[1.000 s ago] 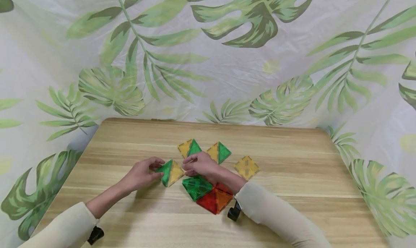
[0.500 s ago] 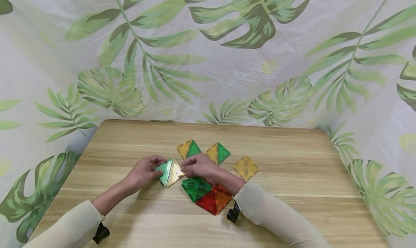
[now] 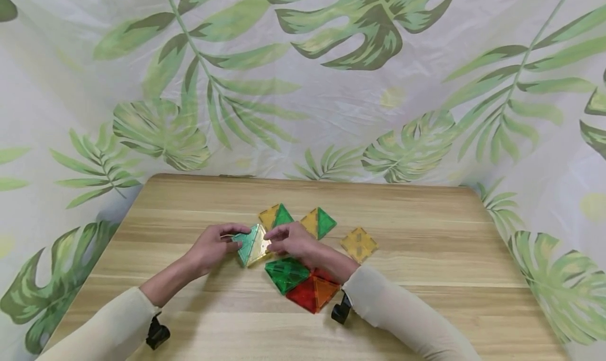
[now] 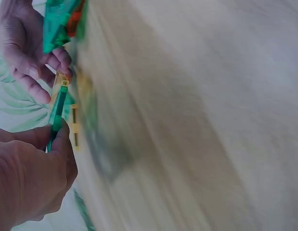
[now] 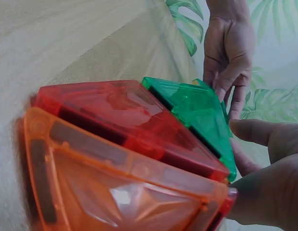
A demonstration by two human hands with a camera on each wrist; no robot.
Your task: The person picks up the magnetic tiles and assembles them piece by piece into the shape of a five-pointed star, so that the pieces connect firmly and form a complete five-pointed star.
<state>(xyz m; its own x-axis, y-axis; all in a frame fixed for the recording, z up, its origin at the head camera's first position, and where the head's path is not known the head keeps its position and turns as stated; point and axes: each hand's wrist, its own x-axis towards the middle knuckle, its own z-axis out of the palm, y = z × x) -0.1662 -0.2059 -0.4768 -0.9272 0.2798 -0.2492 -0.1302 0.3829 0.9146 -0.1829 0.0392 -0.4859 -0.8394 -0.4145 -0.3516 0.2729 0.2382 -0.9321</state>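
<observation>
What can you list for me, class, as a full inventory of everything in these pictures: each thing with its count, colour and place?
Held tile pair: 1, green and yellow triangles, tilted up off the table between both hands.
Flat tile pairs: 2, yellow and green triangles, on the table behind the hands; the second lies right of the first.
Yellow square tile: 1, yellow, flat, at the right.
Green tile: 1, green, near the right wrist.
Red-orange tile group: 1, red and orange, touching the green tile.
Table: 1, light wood.
Backdrop: 1, white with green leaves, behind and beside the table.
Left hand: grips the held pair.
Right hand: pinches its other side.
</observation>
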